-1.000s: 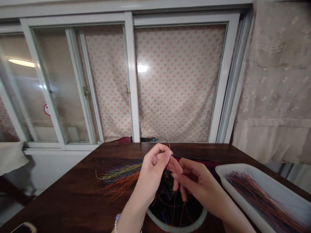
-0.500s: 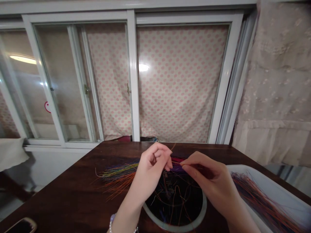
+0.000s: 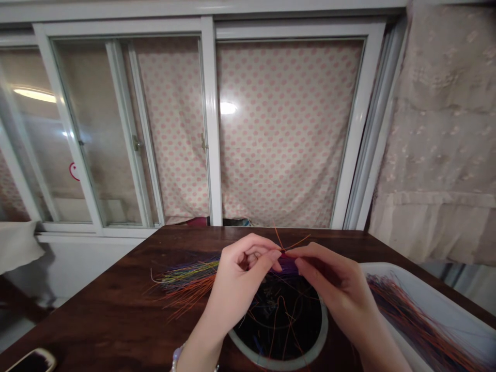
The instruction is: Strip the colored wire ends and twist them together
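Observation:
My left hand (image 3: 242, 279) and my right hand (image 3: 337, 279) meet over a round dark dish with a pale rim (image 3: 279, 363). Between my left thumb and fingertips a thin orange wire (image 3: 297, 243) is pinched, its two ends spreading up in a V. A small dark spot shows where the wire meets my fingertips; I cannot make out what it is. My right index finger reaches to that same spot, thumb a little lower, closed on the wire. Loose wire pieces (image 3: 279, 320) lie in the dish.
Left of my hands lies a fan of coloured wires (image 3: 189, 279) on the dark wooden table (image 3: 127, 299), with purple wires (image 3: 287, 266) behind the dish. A white tray (image 3: 437, 305) on the right holds orange and dark wires (image 3: 411, 315). A phone-like object (image 3: 34, 361) sits front left.
My right hand has moved slightly left, so its fingertips now meet my left fingertips. The orange wire now shows two ends pointing up; before, it stretched between the hands.

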Demonstrator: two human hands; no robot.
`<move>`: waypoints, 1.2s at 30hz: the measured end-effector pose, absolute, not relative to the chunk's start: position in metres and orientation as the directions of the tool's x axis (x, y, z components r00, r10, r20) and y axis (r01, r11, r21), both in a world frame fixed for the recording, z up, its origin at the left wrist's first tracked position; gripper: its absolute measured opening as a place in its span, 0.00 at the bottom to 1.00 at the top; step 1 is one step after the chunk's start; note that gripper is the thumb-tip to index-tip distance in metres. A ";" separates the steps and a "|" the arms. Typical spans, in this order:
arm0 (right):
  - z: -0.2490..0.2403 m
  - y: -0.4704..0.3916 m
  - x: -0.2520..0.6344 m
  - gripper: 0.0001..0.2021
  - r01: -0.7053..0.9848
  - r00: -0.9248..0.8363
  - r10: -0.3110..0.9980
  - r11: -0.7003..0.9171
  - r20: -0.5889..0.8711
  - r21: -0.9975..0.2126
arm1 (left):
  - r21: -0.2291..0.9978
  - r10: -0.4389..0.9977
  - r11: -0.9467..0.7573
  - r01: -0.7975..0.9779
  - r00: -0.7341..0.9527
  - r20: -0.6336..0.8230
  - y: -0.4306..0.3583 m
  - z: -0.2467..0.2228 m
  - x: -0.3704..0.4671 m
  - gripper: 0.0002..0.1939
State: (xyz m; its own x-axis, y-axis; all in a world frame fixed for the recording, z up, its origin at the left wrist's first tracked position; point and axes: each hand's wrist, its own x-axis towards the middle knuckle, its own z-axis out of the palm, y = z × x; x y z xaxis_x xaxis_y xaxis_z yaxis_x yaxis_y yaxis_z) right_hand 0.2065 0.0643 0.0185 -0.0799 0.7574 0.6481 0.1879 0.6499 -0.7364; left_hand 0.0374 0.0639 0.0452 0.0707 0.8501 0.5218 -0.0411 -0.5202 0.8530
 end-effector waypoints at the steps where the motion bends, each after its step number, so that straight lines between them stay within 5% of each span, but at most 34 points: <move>1: 0.018 0.064 0.206 0.10 0.188 -0.082 0.756 0.652 0.650 -0.735 | 0.854 0.852 -0.517 -0.062 0.065 0.520 0.064 0.046 0.038 0.03; 28: 0.016 0.066 0.205 0.11 0.319 -0.126 0.705 0.695 0.697 -0.645 | 0.794 0.794 -0.609 -0.001 -0.003 0.609 0.065 0.046 0.038 0.10; 36: 0.016 0.068 0.203 0.09 0.246 -0.117 0.708 0.700 0.696 -0.671 | 0.793 0.792 -0.609 0.005 0.040 0.609 0.064 0.043 0.043 0.09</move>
